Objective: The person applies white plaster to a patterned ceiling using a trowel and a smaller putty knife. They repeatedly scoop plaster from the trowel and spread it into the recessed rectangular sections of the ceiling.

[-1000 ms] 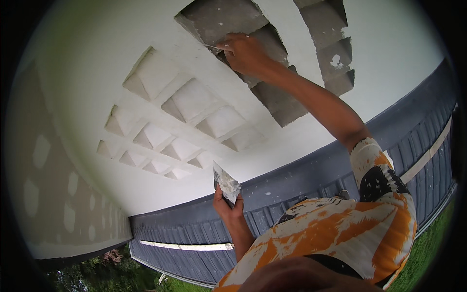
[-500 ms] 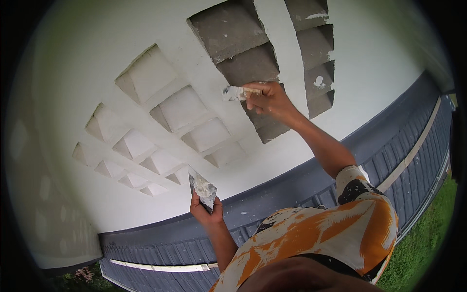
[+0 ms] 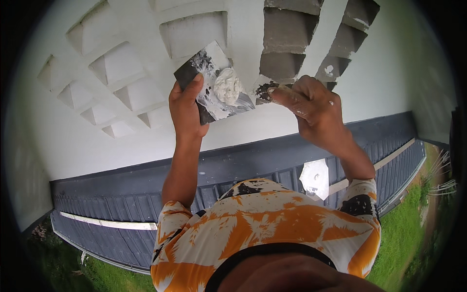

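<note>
My left hand (image 3: 187, 112) grips a dark flat plate (image 3: 187, 73) by its edge, thumb on top. A lump of white putty (image 3: 227, 87) sits on the plate, and white smears cover much of its face. Closed round a putty knife (image 3: 263, 88), my right hand (image 3: 315, 109) is just right of the plate. The knife's blade is streaked with white and points left, close to the plate's corner; whether they touch I cannot tell. Behind both hands stands a white wall (image 3: 146, 141) with rows of recesses, pale ones on the left and bare grey ones (image 3: 289, 27) on the right.
Below the wall runs a dark blue ribbed roof (image 3: 219, 170). On it lie a wooden strip (image 3: 399, 150), a pale strip (image 3: 109, 221) and a white angular container or board (image 3: 315, 179). Grass (image 3: 401, 231) shows beyond the roof's edge.
My left hand has raised the plate in front of the wall. My right hand has come down from the grey recesses with the knife, and the two hands are closer together. The view has shifted.
</note>
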A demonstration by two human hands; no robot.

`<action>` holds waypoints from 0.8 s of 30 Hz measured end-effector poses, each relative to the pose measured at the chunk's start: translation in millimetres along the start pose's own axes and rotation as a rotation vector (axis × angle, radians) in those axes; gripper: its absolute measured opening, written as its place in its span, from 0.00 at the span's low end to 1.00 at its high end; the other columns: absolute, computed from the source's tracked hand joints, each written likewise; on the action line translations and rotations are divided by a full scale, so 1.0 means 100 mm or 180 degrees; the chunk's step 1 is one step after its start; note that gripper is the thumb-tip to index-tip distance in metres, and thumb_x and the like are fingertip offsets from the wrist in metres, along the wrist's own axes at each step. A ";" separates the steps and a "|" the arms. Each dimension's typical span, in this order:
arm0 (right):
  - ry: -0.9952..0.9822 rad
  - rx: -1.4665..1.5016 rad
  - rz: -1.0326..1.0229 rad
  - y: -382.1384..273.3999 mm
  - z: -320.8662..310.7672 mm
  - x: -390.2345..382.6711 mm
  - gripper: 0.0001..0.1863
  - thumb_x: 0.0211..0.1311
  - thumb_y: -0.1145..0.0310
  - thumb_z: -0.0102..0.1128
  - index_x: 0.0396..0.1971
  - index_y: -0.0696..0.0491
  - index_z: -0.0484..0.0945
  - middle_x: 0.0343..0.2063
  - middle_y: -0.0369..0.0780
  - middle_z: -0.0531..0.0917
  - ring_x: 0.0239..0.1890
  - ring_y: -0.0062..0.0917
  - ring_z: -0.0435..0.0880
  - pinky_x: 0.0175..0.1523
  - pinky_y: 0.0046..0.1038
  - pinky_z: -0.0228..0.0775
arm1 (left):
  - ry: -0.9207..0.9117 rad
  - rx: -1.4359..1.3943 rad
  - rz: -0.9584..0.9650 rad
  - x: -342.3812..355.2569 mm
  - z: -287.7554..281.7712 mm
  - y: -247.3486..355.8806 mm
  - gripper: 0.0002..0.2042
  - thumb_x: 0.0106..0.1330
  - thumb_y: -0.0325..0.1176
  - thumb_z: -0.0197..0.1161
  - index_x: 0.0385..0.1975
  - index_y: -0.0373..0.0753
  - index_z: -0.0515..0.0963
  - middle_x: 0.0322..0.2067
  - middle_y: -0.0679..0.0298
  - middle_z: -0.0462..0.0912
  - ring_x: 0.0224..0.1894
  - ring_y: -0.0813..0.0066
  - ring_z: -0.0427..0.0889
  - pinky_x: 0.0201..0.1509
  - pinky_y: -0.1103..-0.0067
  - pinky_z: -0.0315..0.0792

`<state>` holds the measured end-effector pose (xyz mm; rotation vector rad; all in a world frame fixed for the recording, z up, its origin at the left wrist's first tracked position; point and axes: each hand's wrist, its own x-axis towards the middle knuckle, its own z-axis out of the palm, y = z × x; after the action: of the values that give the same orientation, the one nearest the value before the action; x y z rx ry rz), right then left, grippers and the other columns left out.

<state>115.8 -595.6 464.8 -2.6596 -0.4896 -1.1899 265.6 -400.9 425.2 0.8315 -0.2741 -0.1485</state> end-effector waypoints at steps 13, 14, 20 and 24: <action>-0.0822 -0.0682 -0.0383 -0.22 0.13 0.28 0.15 0.41 0.79 0.62 0.33 0.50 0.84 0.24 0.37 0.74 0.28 0.27 0.79 0.24 0.29 0.70 | -0.0138 0.0167 0.0025 0.09 -0.16 -0.26 0.06 0.65 0.25 0.60 0.40 0.33 0.77 0.34 0.67 0.80 0.34 0.81 0.77 0.40 0.80 0.73; -0.0860 -0.0689 -0.0545 -0.20 0.23 0.26 0.14 0.40 0.77 0.63 0.32 0.50 0.84 0.24 0.37 0.74 0.28 0.27 0.79 0.24 0.29 0.70 | -0.0261 0.0194 0.0123 0.11 -0.19 -0.29 0.11 0.65 0.26 0.60 0.46 0.30 0.75 0.39 0.61 0.80 0.39 0.74 0.81 0.43 0.76 0.76; -0.1000 -0.0665 -0.0446 -0.12 0.12 0.34 0.14 0.38 0.78 0.64 0.31 0.49 0.84 0.25 0.36 0.74 0.28 0.26 0.78 0.24 0.30 0.70 | 0.0183 0.0092 0.0327 0.06 -0.29 -0.31 0.11 0.65 0.25 0.59 0.46 0.30 0.74 0.38 0.62 0.80 0.38 0.76 0.80 0.43 0.77 0.76; -0.0833 -0.0577 -0.0848 -0.05 0.29 0.38 0.15 0.38 0.79 0.64 0.31 0.48 0.85 0.24 0.35 0.74 0.26 0.26 0.77 0.23 0.29 0.69 | 0.0014 0.0049 0.0365 0.00 -0.25 -0.36 0.05 0.67 0.22 0.58 0.40 0.33 0.77 0.35 0.66 0.81 0.35 0.81 0.78 0.41 0.81 0.73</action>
<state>157.6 -573.9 474.0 -2.9996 -0.8390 -0.9929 272.2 -407.4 382.2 0.8292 -0.3182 -0.0374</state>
